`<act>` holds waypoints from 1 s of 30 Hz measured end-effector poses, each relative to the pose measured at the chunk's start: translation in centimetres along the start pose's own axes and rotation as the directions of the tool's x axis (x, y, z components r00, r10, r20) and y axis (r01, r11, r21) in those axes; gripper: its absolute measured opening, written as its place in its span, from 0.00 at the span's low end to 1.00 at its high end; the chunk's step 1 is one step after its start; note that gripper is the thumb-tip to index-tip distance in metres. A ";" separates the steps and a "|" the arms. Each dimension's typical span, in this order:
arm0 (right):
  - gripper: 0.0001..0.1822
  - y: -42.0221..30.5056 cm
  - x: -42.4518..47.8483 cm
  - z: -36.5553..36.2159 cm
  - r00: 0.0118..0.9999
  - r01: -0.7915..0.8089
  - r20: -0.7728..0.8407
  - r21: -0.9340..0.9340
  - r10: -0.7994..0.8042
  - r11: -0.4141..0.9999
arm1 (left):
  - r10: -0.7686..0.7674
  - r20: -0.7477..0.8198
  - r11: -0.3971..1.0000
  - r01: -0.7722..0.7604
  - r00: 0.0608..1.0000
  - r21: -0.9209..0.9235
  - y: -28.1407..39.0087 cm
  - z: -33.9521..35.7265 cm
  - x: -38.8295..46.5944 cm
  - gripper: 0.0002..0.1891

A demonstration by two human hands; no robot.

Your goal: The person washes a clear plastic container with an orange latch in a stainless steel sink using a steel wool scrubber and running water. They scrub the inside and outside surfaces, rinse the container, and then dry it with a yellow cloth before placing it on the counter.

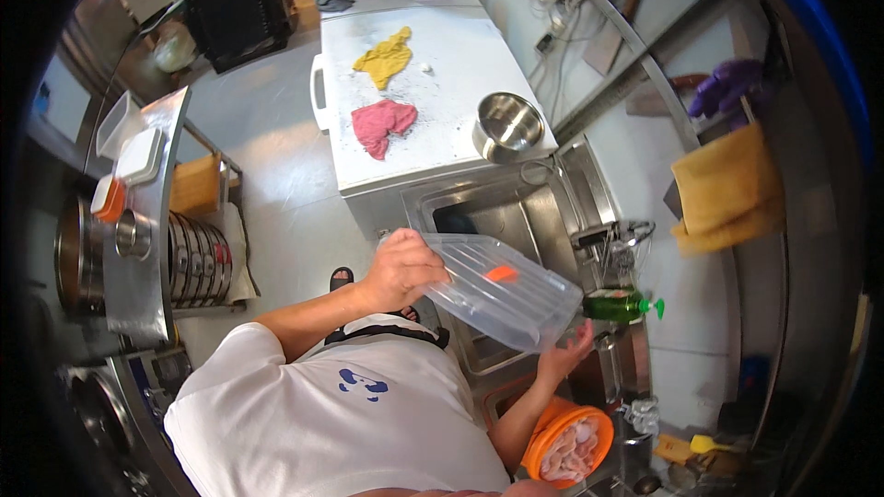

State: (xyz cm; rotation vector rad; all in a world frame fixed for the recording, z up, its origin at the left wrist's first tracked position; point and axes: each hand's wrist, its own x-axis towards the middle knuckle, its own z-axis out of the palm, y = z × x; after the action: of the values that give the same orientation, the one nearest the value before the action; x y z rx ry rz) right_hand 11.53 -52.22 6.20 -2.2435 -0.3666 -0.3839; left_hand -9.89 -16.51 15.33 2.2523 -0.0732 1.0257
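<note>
My left hand (409,268) grips one end of a clear, ribbed plastic container (497,290), which is tilted over the steel sink (539,221). A small orange patch (501,274) shows on or through the plastic; I cannot tell which. At the opposite lower corner, my right hand (565,359) supports the container with its fingers spread, partly hidden behind the plastic. Just beyond that corner is a green pump bottle (613,305). An orange bucket (599,421) holding pale pieces of raw meat (570,452) stands beside my right forearm.
Ahead, a white chest-like top (442,55) bears a yellow cloth (385,59), a red cloth (381,124) and a steel pot (510,125). A steel shelf (155,269) stands to the left. Folded tan cloth (728,186) and purple gloves (725,86) hang at the right wall.
</note>
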 end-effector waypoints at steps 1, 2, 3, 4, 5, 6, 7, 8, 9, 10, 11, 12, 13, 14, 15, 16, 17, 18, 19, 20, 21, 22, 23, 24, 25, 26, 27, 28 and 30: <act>0.33 -2.7 0.8 -0.8 0.987 0.159 0.023 -0.070 -0.158 0.985 | 0.013 0.014 1.000 -0.013 1.000 -0.001 0.0 -0.5 -0.2 0.15; 0.35 -4.9 1.6 -1.2 0.949 0.316 0.048 -0.134 -0.312 0.939 | 0.036 0.010 0.999 -0.036 0.999 0.011 0.1 -0.7 -0.3 0.12; 0.34 -5.7 2.3 -1.5 0.922 0.383 0.108 -0.111 -0.371 0.917 | 0.047 0.021 0.999 -0.048 0.999 0.013 0.1 -0.8 -0.2 0.11; 0.33 -6.1 2.9 -1.9 0.888 0.446 0.169 -0.085 -0.428 0.891 | 0.055 0.032 0.998 -0.055 0.998 0.015 0.0 -0.8 -0.3 0.11; 0.32 -6.5 3.5 -2.1 0.845 0.506 0.228 -0.055 -0.483 0.861 | 0.062 0.044 0.998 -0.063 0.997 0.016 -0.2 -0.9 -0.4 0.10; 0.23 -7.2 4.0 -2.2 0.803 0.550 0.278 -0.004 -0.528 0.835 | 0.032 0.047 0.999 -0.032 0.998 0.013 -0.4 -0.9 -0.6 0.10; 0.21 -7.0 4.2 -2.1 0.795 0.546 0.299 0.025 -0.528 0.837 | 0.012 0.032 1.000 -0.011 0.999 -0.015 -0.7 -1.0 -0.7 0.10; 0.19 -6.5 4.2 -1.9 0.787 0.541 0.319 0.054 -0.528 0.839 | -0.008 0.018 0.999 0.008 1.000 -0.043 -1.0 -1.1 -0.7 0.10; 0.18 -6.6 4.3 -1.3 0.776 0.535 0.341 0.087 -0.530 0.840 | -0.029 0.004 0.997 0.029 1.000 -0.067 -1.4 -1.4 -0.8 0.10; 0.13 -7.6 4.1 -0.7 0.780 0.526 0.295 0.170 -0.552 0.834 | -0.036 0.009 0.996 0.036 0.999 -0.081 -1.8 -1.6 -1.0 0.10; 0.12 -7.8 4.0 0.0 0.822 0.443 0.296 0.204 -0.486 0.873 | -0.041 0.012 0.995 0.042 0.999 -0.094 -2.2 -1.9 -1.1 0.10; 0.11 -7.7 3.5 0.7 0.856 0.356 0.303 0.242 -0.419 0.902 | -0.049 0.014 0.994 0.050 0.999 -0.101 -2.4 -2.4 -1.4 0.10; 0.10 -8.0 3.1 1.3 0.878 0.265 0.325 0.279 -0.350 0.923 | -0.053 0.004 0.992 0.053 0.999 -0.112 -2.7 -2.8 -1.8 0.10; 0.10 -8.3 3.1 1.6 0.874 0.230 0.345 0.327 -0.342 0.916 | -0.058 -0.011 0.991 0.056 0.998 -0.118 -3.0 -3.1 -2.1 0.11; 0.10 -8.3 2.8 1.7 0.877 0.242 0.335 0.312 -0.345 0.919 | -0.076 -0.030 0.991 0.073 0.997 -0.108 -3.4 -3.7 -2.7 0.11; 0.10 -7.7 2.6 1.9 0.873 0.251 0.335 0.314 -0.354 0.916 | -0.084 -0.031 0.992 0.081 0.996 -0.097 -3.8 -3.7 -3.1 0.12; 0.09 -6.4 2.6 2.1 0.890 0.153 0.365 0.326 -0.274 0.933 | -0.101 -0.032 0.992 0.098 0.994 -0.074 -4.3 -3.5 -3.4 0.13; 0.07 -6.1 2.2 2.1 0.918 0.129 0.336 0.249 -0.210 0.960 | -0.142 -0.006 0.987 0.141 0.990 -0.081 -4.6 -3.4 -3.4 0.14; 0.11 -4.5 2.8 1.8 0.911 -0.058 0.413 0.062 0.027 0.996 | -0.166 0.024 0.981 0.167 0.986 -0.102 -5.1 -3.2 -3.1 0.14; 0.08 0.1 3.2 2.2 0.930 0.083 0.349 0.092 -0.110 0.992 | -0.237 0.073 0.959 0.246 0.969 -0.144 -5.8 -2.9 -3.1 0.17; 0.06 4.8 3.7 3.1 0.925 0.230 0.283 0.111 -0.253 0.967 | -0.290 0.124 0.930 0.310 0.949 -0.196 -6.1 -2.9 -3.2 0.20; 0.10 -1.4 2.3 3.3 0.917 0.150 0.349 0.142 -0.191 0.978 | -0.385 0.063 0.907 0.391 0.921 -0.159 -5.7 -4.0 -5.1 0.22; 0.14 -10.6 0.8 2.1 0.907 0.076 0.400 0.147 -0.129 0.986 | -0.456 0.005 0.880 0.452 0.890 -0.147 -5.3 -4.5 -5.8 0.25; 0.15 -10.9 1.3 2.4 0.915 0.064 0.385 0.150 -0.118 0.987 | -0.495 -0.042 0.861 0.484 0.868 -0.155 -5.2 -4.7 -5.6 0.28; 0.16 -11.3 1.5 2.6 0.923 0.047 0.372 0.151 -0.101 0.987 | -0.546 -0.068 0.835 0.537 0.835 -0.121 -5.2 -5.2 -5.6 0.29; 0.18 -11.4 1.5 2.7 0.931 0.024 0.356 0.149 -0.076 0.989 | -0.595 -0.089 0.804 0.588 0.799 -0.089 -5.1 -5.7 -5.9 0.31; 0.19 -10.8 1.8 2.8 0.942 0.043 0.327 0.118 -0.080 0.992 | -0.632 -0.105 0.775 0.629 0.768 -0.062 -5.3 -6.2 -5.6 0.33; 0.20 -9.8 1.8 2.8 0.953 0.052 0.294 0.083 -0.075 0.995 | -0.717 0.005 0.691 0.712 0.697 -0.121 -5.6 -6.8 -5.1 0.31; 0.21 -8.5 1.8 3.1 0.960 -0.035 0.279 0.158 -0.010 0.987 | -0.710 0.043 0.685 0.703 0.703 -0.194 -6.9 -6.6 -4.6 0.28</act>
State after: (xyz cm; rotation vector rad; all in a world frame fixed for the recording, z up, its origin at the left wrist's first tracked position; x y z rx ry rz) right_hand 10.41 -44.26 10.72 -2.1406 -0.5116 -0.0266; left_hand -15.33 -8.24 11.59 1.8119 0.6495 0.5862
